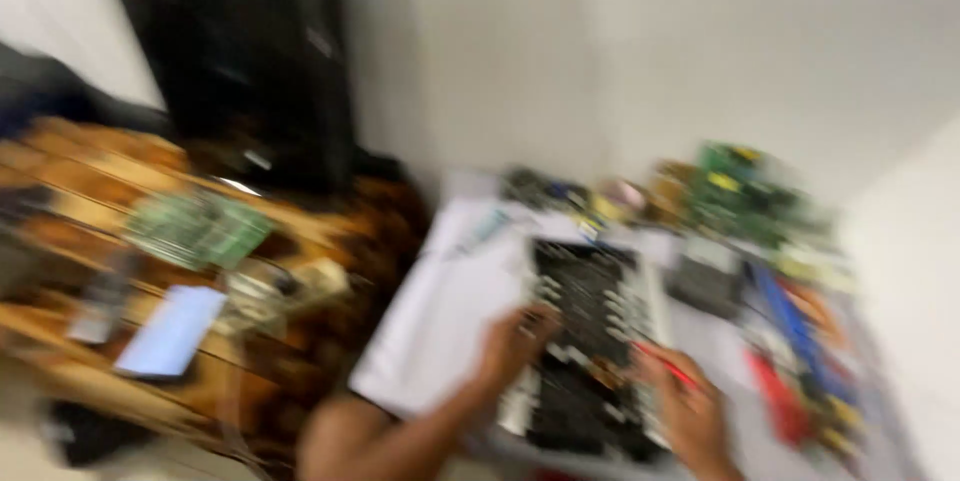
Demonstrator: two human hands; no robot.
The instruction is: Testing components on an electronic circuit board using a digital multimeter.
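White wall behind; cluttered white work surface (pixel 430 341). The dark open device (pixel 590 341) lies near centre under your hands. Left hand (pixel 515 341) rests on its left edge, fingers curled. Right hand (pixel 690 411) pinches a red tool (pixel 665 366). Progress: blur prevents judgement.

Motion blur smears my whole view, so I cannot read the parts on the dark board (pixel 590 341) under my hands. My right hand (pixel 690 411) runs off the bottom edge, and whether its fingers close on the thin red tool (pixel 665 366) is unclear. The green boards (pixel 745 191) behind are only colour patches.
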